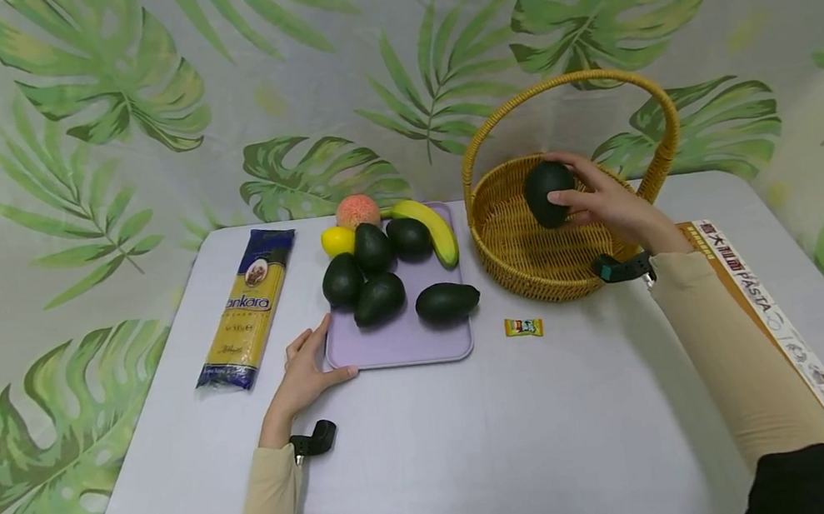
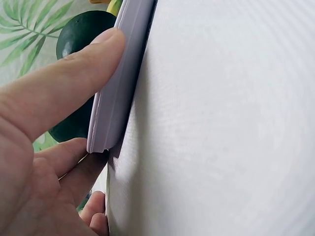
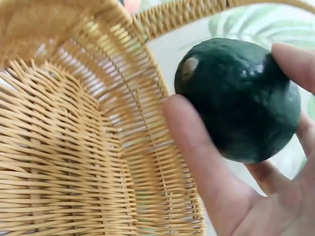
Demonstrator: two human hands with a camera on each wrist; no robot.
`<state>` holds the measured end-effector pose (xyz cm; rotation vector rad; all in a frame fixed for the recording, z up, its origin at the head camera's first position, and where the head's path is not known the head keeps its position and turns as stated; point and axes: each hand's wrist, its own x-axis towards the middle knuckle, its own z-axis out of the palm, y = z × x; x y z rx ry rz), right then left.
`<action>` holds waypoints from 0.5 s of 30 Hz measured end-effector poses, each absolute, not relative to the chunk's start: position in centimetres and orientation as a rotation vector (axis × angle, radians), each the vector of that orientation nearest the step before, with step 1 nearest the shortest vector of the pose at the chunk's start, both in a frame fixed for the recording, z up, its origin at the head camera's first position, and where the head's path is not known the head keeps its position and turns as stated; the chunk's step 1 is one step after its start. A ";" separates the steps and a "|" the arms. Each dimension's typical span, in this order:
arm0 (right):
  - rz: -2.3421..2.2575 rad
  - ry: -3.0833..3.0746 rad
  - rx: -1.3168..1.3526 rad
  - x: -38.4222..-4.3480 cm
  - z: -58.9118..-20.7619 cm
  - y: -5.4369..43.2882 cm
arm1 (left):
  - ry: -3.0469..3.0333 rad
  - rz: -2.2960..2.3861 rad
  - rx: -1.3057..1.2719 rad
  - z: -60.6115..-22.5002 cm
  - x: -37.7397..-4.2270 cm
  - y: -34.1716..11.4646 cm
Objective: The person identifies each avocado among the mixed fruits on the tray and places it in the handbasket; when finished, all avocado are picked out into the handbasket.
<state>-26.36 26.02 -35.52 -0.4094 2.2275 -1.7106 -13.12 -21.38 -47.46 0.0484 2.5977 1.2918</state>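
A dark green avocado is gripped between the thumb and fingers of my right hand, over the wicker basket. The right wrist view shows this avocado beside the basket's woven rim. My left hand rests at the front left corner of the lilac tray, its straight thumb along the front edge and its index finger along the left side. On the tray sit several more avocados, a banana, a lemon and a peach-like round fruit.
A pasta packet lies left of the tray. A small yellow-green wrapped candy is in front of the basket, whose tall handle arches above it. A flat box marked PASTA lies at the right, partly under my right sleeve.
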 end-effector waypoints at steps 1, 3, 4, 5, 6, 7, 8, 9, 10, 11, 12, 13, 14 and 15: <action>-1.697 2.219 -0.395 -26.8 -35.5 25.9 | 2.598 1.292 0.051 -47.5 -13.1 -21.4; -1.669 2.202 -0.373 -27.6 -35.4 25.6 | 2.600 1.291 0.055 -47.5 -13.2 -21.4; -1.648 2.198 -0.364 -28.0 -35.4 25.5 | 2.602 1.289 0.056 -47.5 -13.2 -21.4; -1.634 2.187 -0.357 -28.4 -35.4 25.3 | 2.602 1.288 0.058 -47.5 -13.2 -21.4; -1.622 2.175 -0.354 -28.8 -35.5 25.1 | 2.602 1.288 0.060 -47.5 -13.2 -21.4; -1.610 2.166 -0.350 -29.3 -35.7 25.0 | 2.602 1.288 0.059 -47.5 -13.2 -21.4; -1.599 2.154 -0.350 -29.7 -35.8 24.8 | 2.601 1.285 0.057 -47.4 -13.2 -21.4; -1.587 2.143 -0.355 -30.1 -36.0 24.6 | 2.601 1.283 0.055 -47.4 -13.2 -21.4; -1.575 2.137 -0.359 -30.5 -36.3 24.4 | 2.601 1.281 0.054 -47.4 -13.2 -21.4; -1.563 2.134 -0.360 -30.9 -36.5 24.2 | 2.600 1.281 0.052 -47.4 -13.2 -21.4; -1.545 2.138 -0.360 -31.3 -36.8 24.0 | 2.599 1.280 0.049 -47.4 -13.2 -21.4; -1.529 2.142 -0.354 -31.6 -37.0 23.8 | 2.599 1.278 0.046 -47.5 -13.2 -21.4; -1.511 2.149 -0.349 -31.8 -37.2 23.5 | 2.599 1.276 0.043 -47.5 -13.2 -21.4; -1.498 2.158 -0.339 -31.9 -37.4 23.3 | 2.598 1.278 0.041 -47.5 -13.2 -21.4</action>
